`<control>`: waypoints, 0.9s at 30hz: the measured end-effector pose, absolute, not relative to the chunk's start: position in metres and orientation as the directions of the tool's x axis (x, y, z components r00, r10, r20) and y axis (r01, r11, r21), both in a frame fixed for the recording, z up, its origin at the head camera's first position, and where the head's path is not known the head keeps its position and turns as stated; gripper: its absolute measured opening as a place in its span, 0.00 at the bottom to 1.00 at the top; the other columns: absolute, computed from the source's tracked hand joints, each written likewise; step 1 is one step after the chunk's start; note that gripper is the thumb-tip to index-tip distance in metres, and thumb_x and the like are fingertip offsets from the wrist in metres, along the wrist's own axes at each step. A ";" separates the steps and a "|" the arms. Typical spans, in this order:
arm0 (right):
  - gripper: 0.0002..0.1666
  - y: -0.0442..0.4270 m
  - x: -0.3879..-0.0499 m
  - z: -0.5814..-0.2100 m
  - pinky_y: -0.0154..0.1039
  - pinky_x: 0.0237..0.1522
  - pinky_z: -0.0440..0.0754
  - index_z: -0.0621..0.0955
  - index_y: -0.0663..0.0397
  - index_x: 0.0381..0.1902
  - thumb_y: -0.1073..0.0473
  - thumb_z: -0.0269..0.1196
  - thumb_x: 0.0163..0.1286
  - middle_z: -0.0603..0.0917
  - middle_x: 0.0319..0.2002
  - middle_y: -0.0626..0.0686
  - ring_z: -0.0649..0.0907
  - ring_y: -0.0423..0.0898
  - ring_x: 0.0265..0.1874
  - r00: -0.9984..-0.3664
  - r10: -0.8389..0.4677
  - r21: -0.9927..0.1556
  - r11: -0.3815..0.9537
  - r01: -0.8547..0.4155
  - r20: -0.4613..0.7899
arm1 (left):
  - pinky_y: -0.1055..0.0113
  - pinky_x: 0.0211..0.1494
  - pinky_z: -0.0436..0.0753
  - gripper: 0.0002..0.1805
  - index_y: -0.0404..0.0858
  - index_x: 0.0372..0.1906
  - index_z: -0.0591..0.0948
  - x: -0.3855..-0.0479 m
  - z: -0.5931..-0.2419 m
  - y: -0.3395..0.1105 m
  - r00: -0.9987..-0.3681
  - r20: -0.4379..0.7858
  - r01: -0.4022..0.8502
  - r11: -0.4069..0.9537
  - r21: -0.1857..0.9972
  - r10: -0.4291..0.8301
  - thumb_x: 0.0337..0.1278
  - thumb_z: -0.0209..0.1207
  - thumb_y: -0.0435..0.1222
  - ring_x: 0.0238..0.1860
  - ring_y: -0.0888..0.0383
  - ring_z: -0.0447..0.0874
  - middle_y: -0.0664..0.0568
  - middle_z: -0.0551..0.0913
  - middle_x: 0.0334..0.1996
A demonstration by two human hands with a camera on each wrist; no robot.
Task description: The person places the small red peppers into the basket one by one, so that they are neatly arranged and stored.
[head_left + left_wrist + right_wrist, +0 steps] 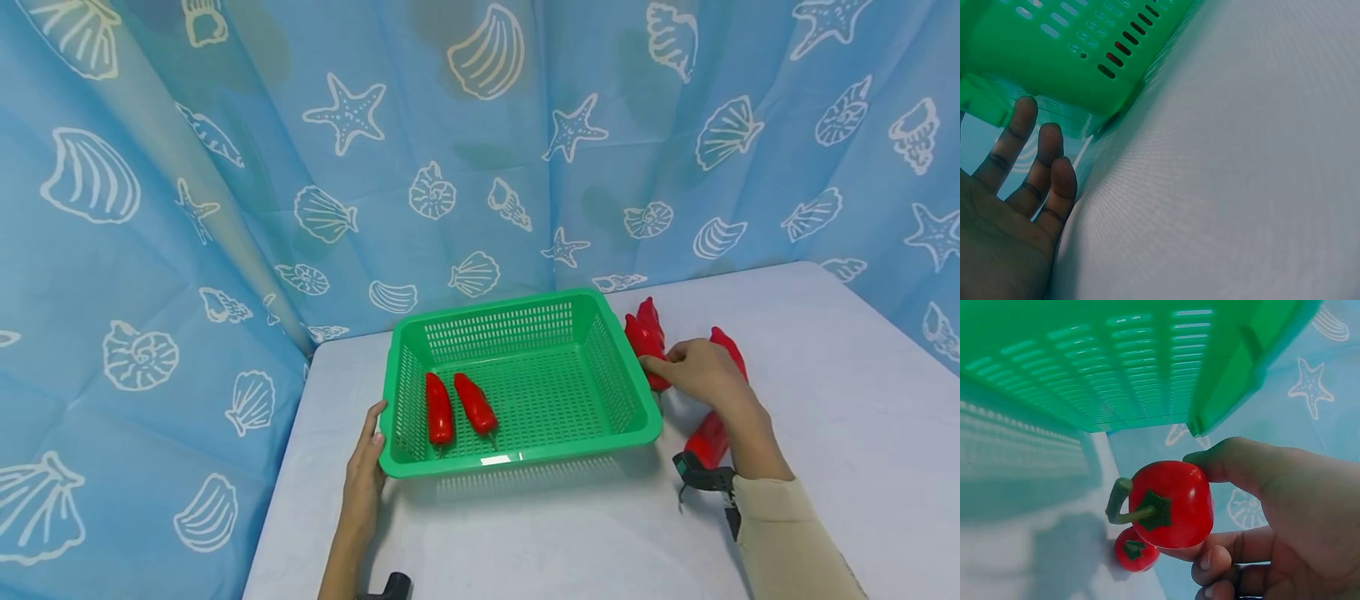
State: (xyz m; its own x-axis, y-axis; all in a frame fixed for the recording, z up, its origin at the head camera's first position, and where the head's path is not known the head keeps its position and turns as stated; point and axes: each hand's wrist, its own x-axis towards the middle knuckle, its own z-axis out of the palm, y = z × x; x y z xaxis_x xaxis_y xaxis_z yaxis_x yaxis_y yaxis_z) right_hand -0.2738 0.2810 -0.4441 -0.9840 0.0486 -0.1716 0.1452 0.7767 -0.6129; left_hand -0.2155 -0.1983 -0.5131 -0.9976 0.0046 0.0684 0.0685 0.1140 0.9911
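My right hand (pixel 705 371) pinches a long red pepper (pixel 1175 503) between thumb and fingers, just outside the right side of a green plastic basket (pixel 517 458). The pepper's green stem points at the right wrist camera. Behind it, another red pepper (pixel 1136 553) lies on the table. My left hand (pixel 365 467) is at the basket's left front corner, its fingertips touching the rim. Seen from the left wrist, three of its fingers (pixel 1047 147) extend loosely beside the basket wall. Two red peppers, one left (pixel 439 408) and one right (pixel 476 402), lie inside the basket.
More red peppers lie right of the basket, one (pixel 727 348) beyond my right hand and one (pixel 707 442) partly behind my wrist. A white cloth (pixel 540 533) covers the table. A blue curtain (pixel 420 208) with white shells and starfish hangs behind and at the left.
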 end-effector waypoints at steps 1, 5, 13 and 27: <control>0.42 0.281 -0.274 -0.443 0.47 0.34 0.79 0.76 0.71 0.56 0.36 0.66 0.65 0.78 0.42 0.63 0.75 0.61 0.44 -0.985 0.043 -0.617 0.775 0.138 -0.167 | 0.70 0.56 0.75 0.26 0.64 0.76 0.61 -0.216 -0.513 -0.198 -0.998 0.069 0.069 0.113 0.991 0.007 0.78 0.39 0.55 0.69 0.53 0.65 0.57 0.57 0.76; 0.40 0.280 -0.273 -0.440 0.46 0.34 0.78 0.78 0.70 0.54 0.36 0.65 0.65 0.79 0.39 0.60 0.75 0.60 0.43 -0.989 0.023 -0.633 0.766 0.109 -0.143 | 0.70 0.56 0.75 0.26 0.64 0.76 0.62 -0.216 -0.513 -0.199 -0.997 0.073 0.073 0.109 0.991 0.012 0.78 0.40 0.55 0.69 0.52 0.65 0.57 0.57 0.76; 0.41 0.279 -0.270 -0.439 0.46 0.34 0.79 0.77 0.70 0.55 0.36 0.66 0.65 0.79 0.39 0.60 0.75 0.61 0.44 -0.989 0.040 -0.626 0.771 0.120 -0.140 | 0.71 0.58 0.74 0.26 0.64 0.76 0.61 -0.215 -0.513 -0.199 -0.998 0.068 0.069 0.115 0.991 0.010 0.78 0.40 0.55 0.71 0.52 0.63 0.57 0.56 0.76; 0.41 0.277 -0.270 -0.438 0.47 0.32 0.79 0.77 0.70 0.54 0.36 0.66 0.65 0.79 0.39 0.61 0.75 0.62 0.43 -0.993 0.021 -0.628 0.773 0.088 -0.113 | 0.64 0.55 0.77 0.25 0.66 0.74 0.63 -0.215 -0.517 -0.200 -0.996 0.094 0.094 0.107 0.990 0.006 0.77 0.40 0.55 0.61 0.50 0.73 0.57 0.63 0.73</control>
